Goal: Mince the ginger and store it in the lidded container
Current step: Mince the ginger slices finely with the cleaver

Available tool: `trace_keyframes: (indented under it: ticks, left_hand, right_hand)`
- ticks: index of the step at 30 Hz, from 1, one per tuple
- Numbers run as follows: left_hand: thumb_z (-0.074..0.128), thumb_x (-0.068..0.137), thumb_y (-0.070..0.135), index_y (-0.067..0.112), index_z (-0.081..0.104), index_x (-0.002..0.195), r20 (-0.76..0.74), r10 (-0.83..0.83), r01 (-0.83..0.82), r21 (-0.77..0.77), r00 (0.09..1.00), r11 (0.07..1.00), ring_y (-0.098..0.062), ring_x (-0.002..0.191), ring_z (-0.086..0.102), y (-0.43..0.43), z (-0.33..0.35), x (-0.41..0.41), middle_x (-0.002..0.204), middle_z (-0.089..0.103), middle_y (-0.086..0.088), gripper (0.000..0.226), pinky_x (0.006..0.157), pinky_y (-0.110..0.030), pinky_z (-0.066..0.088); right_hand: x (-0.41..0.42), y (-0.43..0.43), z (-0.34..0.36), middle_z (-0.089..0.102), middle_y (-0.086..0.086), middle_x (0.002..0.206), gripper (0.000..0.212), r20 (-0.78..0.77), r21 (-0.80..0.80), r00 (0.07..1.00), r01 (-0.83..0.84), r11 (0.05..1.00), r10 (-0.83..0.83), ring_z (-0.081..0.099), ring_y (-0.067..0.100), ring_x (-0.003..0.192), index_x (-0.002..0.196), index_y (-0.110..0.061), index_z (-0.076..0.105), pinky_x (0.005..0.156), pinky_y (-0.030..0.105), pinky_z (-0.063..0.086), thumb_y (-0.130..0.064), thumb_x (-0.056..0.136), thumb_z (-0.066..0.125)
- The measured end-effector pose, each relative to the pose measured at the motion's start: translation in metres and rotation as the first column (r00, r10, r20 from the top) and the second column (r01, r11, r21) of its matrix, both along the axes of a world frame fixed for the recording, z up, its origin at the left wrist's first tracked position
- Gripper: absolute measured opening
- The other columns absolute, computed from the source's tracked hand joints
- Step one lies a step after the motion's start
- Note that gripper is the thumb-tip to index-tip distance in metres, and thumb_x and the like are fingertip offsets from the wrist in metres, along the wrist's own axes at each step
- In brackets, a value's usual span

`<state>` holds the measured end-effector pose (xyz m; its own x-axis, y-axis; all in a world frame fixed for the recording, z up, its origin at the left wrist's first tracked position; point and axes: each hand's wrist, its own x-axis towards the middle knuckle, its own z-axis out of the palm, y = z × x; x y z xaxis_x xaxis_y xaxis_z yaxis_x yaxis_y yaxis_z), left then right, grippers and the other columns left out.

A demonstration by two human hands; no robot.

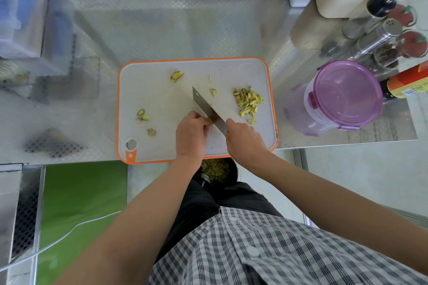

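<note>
Steel counter (162, 25) (patterned), green floor (81, 192)

Orange-rimmed white cutting board (271, 90), yellow-green ginger strips (248, 101), purple-lidded container (347, 95) (translucent), black-and-white checked shirt (266, 252)

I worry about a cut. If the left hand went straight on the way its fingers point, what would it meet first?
Most likely the knife: the left hand pinches a ginger piece right against the side of its blade, and the right hand holds the knife there. Whether hand and steel touch is unclear.
</note>
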<state>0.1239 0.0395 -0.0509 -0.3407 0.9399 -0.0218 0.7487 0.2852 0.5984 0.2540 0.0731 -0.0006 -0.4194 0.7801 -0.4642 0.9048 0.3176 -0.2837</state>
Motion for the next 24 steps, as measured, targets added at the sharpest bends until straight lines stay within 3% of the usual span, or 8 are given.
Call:
trace_keyframes:
  ticks: [10, 16, 20, 24]
  left_hand:
    - [0.076, 0.075, 0.006, 0.005, 0.072, 0.074, 0.017, 0.042, -0.042, -0.024, 0.999, 0.999, -0.027, 0.061, 0.059, 0.0, -0.003, -0.003, 0.071, 0.064, -0.01, 0.004, 0.057, -0.035, 0.05]
    - [0.077, 0.073, 0.004, 0.005, 0.074, 0.074, 0.026, 0.037, -0.037, -0.014, 0.999, 0.999, -0.028, 0.061, 0.061, 0.0, -0.004, -0.003, 0.072, 0.065, -0.01, 0.003, 0.057, -0.035, 0.052]
    - [0.076, 0.073, 0.002, 0.005, 0.074, 0.075, 0.026, 0.03, -0.03, -0.003, 0.999, 1.0, -0.027, 0.062, 0.062, 0.0, -0.004, -0.004, 0.073, 0.066, -0.011, 0.003, 0.058, -0.037, 0.053]
    - [0.076, 0.073, 0.003, 0.004, 0.073, 0.072, 0.035, 0.029, -0.029, 0.001, 0.999, 1.0, -0.028, 0.062, 0.06, 0.0, -0.005, -0.004, 0.071, 0.065, -0.011, 0.004, 0.056, -0.038, 0.052]
  right_hand:
    - [0.005, 0.004, 0.0, 0.042, 0.002, 0.075, 0.013, -0.117, 0.008, 0.992, 0.049, 0.999, -0.048, 0.041, 0.027, 0.068, 0.089, -0.016, 0.031, 0.057, 0.033, 0.029, -0.019, 0.099, 0.04]
    - [0.005, 0.004, 0.005, 0.047, 0.005, 0.077, 0.01, -0.072, -0.007, 0.997, -0.019, 1.0, 0.019, 0.046, 0.028, 0.07, 0.103, -0.008, 0.045, 0.059, 0.034, 0.036, -0.016, 0.097, 0.041]
    - [0.0, 0.006, 0.003, 0.046, 0.006, 0.076, 0.005, -0.05, -0.023, 0.999, -0.018, 1.0, 0.017, 0.046, 0.026, 0.069, 0.093, -0.012, 0.039, 0.057, 0.034, 0.036, -0.014, 0.097, 0.041]
    - [-0.004, 0.007, -0.005, 0.045, 0.005, 0.078, 0.004, -0.053, -0.02, 0.999, -0.003, 1.0, 0.002, 0.044, 0.027, 0.07, 0.098, -0.01, 0.042, 0.059, 0.034, 0.034, -0.012, 0.097, 0.039]
